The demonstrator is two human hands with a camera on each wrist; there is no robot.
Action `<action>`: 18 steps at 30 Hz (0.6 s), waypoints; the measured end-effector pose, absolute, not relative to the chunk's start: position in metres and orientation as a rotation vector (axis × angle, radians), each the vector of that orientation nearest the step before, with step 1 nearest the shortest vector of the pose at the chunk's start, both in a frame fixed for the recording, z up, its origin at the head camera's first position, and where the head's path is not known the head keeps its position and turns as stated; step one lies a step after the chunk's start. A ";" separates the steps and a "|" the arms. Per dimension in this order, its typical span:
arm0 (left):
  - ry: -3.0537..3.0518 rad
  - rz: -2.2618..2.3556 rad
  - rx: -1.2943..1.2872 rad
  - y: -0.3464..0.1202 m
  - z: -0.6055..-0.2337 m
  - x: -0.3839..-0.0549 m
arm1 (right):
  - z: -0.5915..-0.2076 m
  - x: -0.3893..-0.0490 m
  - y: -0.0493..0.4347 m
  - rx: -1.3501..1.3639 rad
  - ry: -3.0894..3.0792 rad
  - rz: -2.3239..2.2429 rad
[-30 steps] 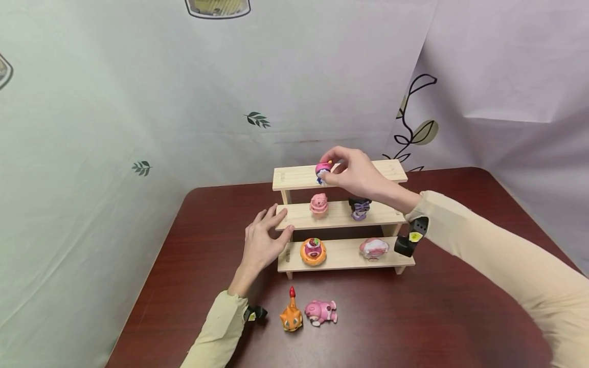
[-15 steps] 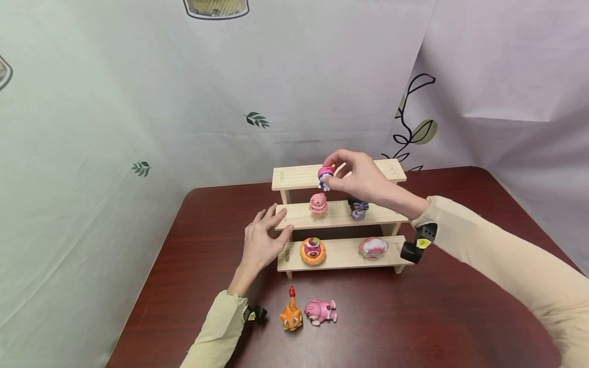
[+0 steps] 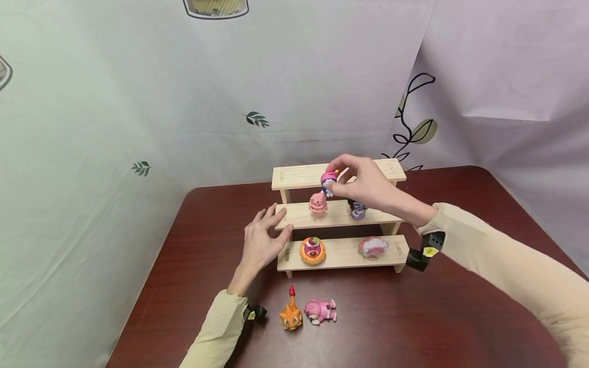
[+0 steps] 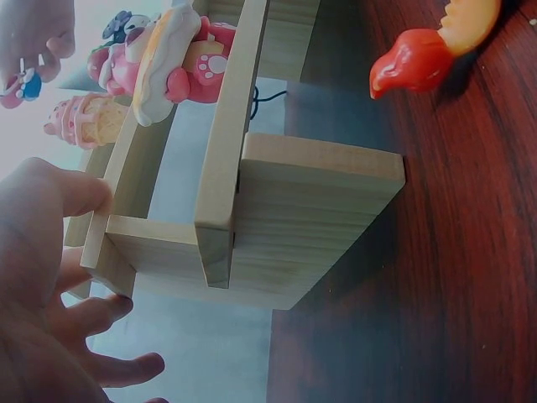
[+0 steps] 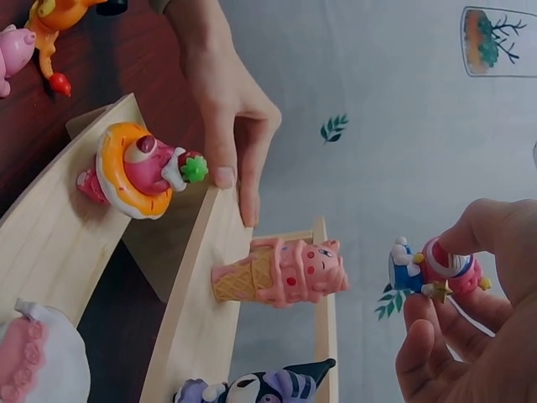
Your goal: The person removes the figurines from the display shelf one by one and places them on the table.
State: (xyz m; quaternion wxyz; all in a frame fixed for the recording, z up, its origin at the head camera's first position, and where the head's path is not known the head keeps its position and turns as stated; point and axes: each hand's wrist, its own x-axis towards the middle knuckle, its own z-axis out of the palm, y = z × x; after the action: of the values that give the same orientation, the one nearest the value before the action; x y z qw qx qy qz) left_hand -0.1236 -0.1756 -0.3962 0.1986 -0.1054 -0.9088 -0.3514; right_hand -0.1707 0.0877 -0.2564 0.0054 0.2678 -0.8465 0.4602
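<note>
My right hand (image 3: 365, 185) pinches a small figurine (image 3: 329, 185) with a pink hat and a blue and white body. In the head view it overlaps the front of the top board, above the pink ice-cream-cone figurine (image 3: 318, 205). The right wrist view shows the figurine held sideways between thumb and fingers. My left hand (image 3: 262, 243) grips the left end of the middle board of a three-tier wooden display shelf (image 3: 294, 178), thumb and fingers on either side. A purple and black figurine (image 3: 357, 210) stands on the same board, partly behind the right hand.
On the lowest board sit an orange ring figurine (image 3: 313, 251) and a pink and white figurine (image 3: 374, 248). An orange figurine (image 3: 291, 317) with a red-tipped tail and a pink bear figurine (image 3: 320, 311) lie on the dark red table (image 3: 368, 317) in front. A printed curtain (image 3: 322, 76) hangs behind.
My right hand has moved slightly right and toward me with the figurine, from over the top board to its front edge. The left hand stays on the shelf.
</note>
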 end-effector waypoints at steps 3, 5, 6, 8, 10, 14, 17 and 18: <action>-2.544 -0.985 -0.291 -0.176 -0.396 -0.123 | -0.258 -0.167 0.089 0.842 -2.645 1.457; -2.543 -0.987 -0.290 -0.176 -0.396 -0.123 | -0.259 -0.164 0.090 0.843 -2.646 1.469; -2.543 -0.986 -0.290 -0.176 -0.396 -0.123 | -0.259 -0.163 0.091 0.842 -2.647 1.472; -2.541 -0.982 -0.292 -0.176 -0.396 -0.123 | -0.260 -0.160 0.092 0.845 -2.647 1.474; -2.541 -0.978 -0.293 -0.176 -0.396 -0.124 | -0.261 -0.158 0.093 0.849 -2.648 1.478; -2.544 -0.976 -0.292 -0.175 -0.397 -0.124 | -0.263 -0.153 0.095 0.853 -2.644 1.508; -2.545 -0.981 -0.291 -0.175 -0.396 -0.123 | -0.265 -0.150 0.097 0.844 -2.642 1.564; -2.545 -0.983 -0.292 -0.175 -0.396 -0.123 | -0.266 -0.148 0.097 0.838 -2.644 1.585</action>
State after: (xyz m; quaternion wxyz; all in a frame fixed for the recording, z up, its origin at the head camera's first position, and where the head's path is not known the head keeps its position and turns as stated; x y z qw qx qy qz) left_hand -0.1232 -0.1752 -0.3961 0.1975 -0.1044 -0.9092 -0.3513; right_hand -0.1483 0.0971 -0.2656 -0.0263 0.2621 -0.8274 0.4960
